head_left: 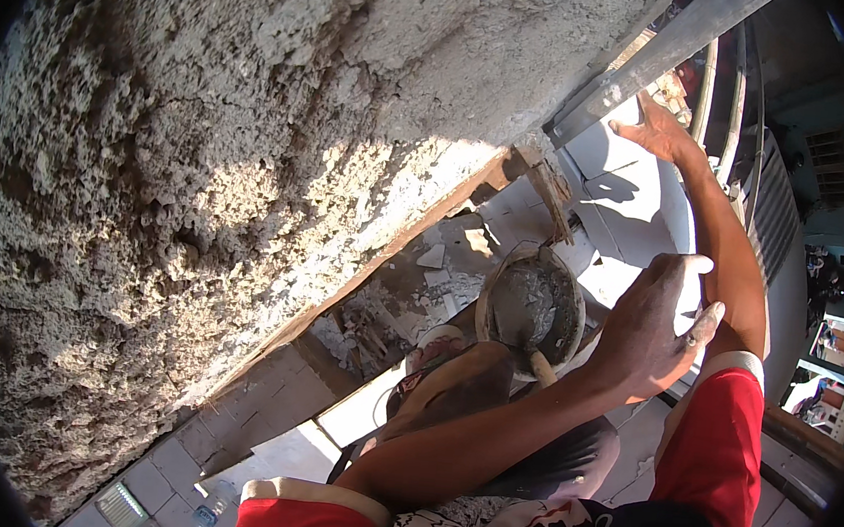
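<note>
My right hand (659, 136) reaches out at the upper right beside a grey metal bar (650, 68). Its thumb and fingers are spread, and it appears to hold nothing. My left hand (653, 319) is raised near my right forearm, thumb and forefinger apart, with nothing seen in its grasp; its other fingers are partly hidden. Below and left of it stands a round bucket (574, 312) with grey mortar inside. A trowel (541, 368) rests in that bucket, its wooden handle pointing toward me.
A rough plastered wall (200, 164) fills the upper left. Broken rubble (376, 335) and a wooden piece (551, 200) lie along its base. Pale poles (736, 110) and a corrugated sheet (778, 204) stand at right. A plastic bottle (210, 508) lies on tiles at lower left.
</note>
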### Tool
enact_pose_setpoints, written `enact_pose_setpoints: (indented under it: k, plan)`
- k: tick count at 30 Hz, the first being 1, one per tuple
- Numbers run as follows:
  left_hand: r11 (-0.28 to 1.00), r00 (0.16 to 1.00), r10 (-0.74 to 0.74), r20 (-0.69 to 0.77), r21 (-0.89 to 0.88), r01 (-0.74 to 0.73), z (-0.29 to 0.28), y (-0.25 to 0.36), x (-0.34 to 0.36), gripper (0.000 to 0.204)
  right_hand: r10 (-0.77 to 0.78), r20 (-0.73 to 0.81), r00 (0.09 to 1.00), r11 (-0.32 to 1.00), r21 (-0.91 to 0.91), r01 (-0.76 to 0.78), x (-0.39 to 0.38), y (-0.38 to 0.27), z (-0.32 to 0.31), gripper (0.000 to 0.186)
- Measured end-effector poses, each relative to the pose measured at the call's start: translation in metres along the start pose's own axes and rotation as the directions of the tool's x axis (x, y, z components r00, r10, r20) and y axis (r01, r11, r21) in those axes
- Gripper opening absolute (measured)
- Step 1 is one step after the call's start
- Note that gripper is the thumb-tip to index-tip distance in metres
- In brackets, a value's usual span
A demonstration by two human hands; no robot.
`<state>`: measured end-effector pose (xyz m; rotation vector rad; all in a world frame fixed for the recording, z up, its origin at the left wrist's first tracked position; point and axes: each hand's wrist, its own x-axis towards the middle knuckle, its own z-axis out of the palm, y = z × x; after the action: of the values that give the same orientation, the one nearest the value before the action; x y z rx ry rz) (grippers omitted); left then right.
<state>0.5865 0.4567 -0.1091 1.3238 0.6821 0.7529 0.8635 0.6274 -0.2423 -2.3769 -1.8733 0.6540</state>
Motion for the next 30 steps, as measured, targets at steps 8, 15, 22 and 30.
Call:
enact_pose_setpoints:
  k: [8, 15, 22, 30]
  plan:
    - [0.998, 0.998, 0.049, -0.047, -0.026, -0.05, 0.016, -0.006, -0.004, 0.049, 0.089, 0.164, 0.982, 0.996, -0.012, -0.089, -0.006, -0.026, -0.018, 0.124]
    - [0.991, 0.989, 0.124, -0.077, -0.038, -0.127, 0.024, -0.015, 0.004, 0.048, 0.038, 0.134, 0.99, 0.999, -0.03, -0.034, 0.005, -0.005, -0.016, 0.119]
    - [0.988, 0.985, 0.154, -0.082, 0.0, -0.155, 0.031, -0.028, 0.009, 0.049, -0.028, 0.037, 0.999, 0.999, -0.038, 0.03, 0.0, 0.0, -0.01, 0.112]
    - [0.996, 0.996, 0.087, -0.032, -0.008, -0.087, 0.03, -0.023, 0.007, 0.048, -0.048, 0.038, 0.998, 0.999, 0.018, 0.048, 0.003, -0.005, -0.009, 0.108]
